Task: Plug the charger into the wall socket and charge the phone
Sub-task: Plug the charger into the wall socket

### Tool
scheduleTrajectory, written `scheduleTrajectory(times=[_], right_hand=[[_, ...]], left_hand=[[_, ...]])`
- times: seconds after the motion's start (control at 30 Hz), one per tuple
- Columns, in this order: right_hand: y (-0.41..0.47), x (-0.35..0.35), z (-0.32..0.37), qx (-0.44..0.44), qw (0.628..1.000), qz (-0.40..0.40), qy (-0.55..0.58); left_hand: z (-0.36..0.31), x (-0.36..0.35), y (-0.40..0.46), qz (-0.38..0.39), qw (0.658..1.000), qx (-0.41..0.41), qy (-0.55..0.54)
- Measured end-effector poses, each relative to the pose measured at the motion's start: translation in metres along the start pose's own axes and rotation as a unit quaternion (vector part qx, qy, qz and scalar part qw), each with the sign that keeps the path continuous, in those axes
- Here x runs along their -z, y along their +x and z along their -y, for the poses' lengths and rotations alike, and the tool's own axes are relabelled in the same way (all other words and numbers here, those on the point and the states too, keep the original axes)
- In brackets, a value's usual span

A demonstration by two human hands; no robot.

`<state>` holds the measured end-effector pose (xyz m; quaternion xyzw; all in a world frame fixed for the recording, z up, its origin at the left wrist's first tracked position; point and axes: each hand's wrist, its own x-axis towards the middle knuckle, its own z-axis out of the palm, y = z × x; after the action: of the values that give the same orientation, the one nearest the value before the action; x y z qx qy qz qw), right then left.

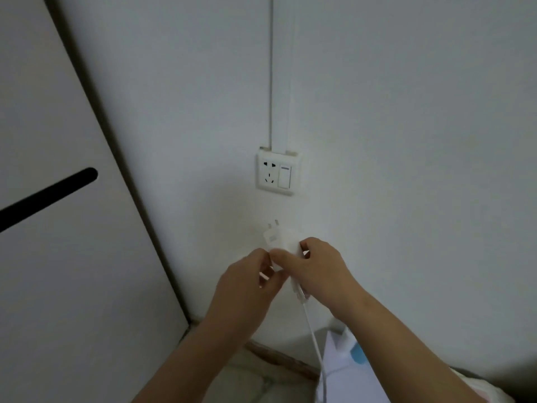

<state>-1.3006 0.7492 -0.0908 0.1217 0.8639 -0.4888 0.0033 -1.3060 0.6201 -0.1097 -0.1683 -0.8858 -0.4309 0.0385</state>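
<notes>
A white charger (278,239) is held in front of the wall, its two metal prongs pointing up toward the wall socket (277,175). My left hand (250,282) grips the charger's lower left side. My right hand (321,271) holds its right side and back end with thumb and fingers. A white cable (315,341) hangs from the charger's bottom down past my right forearm. The socket plate sits a short way above the prongs, with empty slots on its left half and a rocker switch on its right. No phone is in view.
A white cable duct (280,82) runs up the wall from the socket. A white cabinet door (72,228) with a black slot handle stands at the left. A wooden skirting (284,360) lines the floor below, and a white and blue object (345,359) sits at the lower right.
</notes>
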Motion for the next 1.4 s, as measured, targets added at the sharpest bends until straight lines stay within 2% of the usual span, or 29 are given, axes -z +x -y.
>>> scheduleTrajectory(times=[0.33, 0.8, 1.0, 1.13, 1.4], right_hand=[[0.043, -0.031, 0.047, -0.054, 0.997, -0.005, 0.055], [0.107, -0.054, 0.073, -0.096, 0.963, -0.159, 0.196], [0.11, -0.05, 0.07, -0.099, 0.96, -0.147, 0.216], [0.109, -0.049, 0.072, -0.092, 0.954, -0.103, 0.265], [0.106, -0.045, 0.074, -0.103, 0.943, -0.07, 0.308]], left_hand=[[0.037, 0.044, 0.067, 0.026, 0.996, -0.076, 0.035], [0.062, 0.056, 0.172, 0.125, 0.978, -0.164, -0.016], [0.059, 0.054, 0.181, 0.15, 0.972, -0.182, -0.007], [0.055, 0.057, 0.18, 0.134, 0.975, -0.179, 0.0], [0.05, 0.055, 0.178, 0.126, 0.976, -0.174, 0.014]])
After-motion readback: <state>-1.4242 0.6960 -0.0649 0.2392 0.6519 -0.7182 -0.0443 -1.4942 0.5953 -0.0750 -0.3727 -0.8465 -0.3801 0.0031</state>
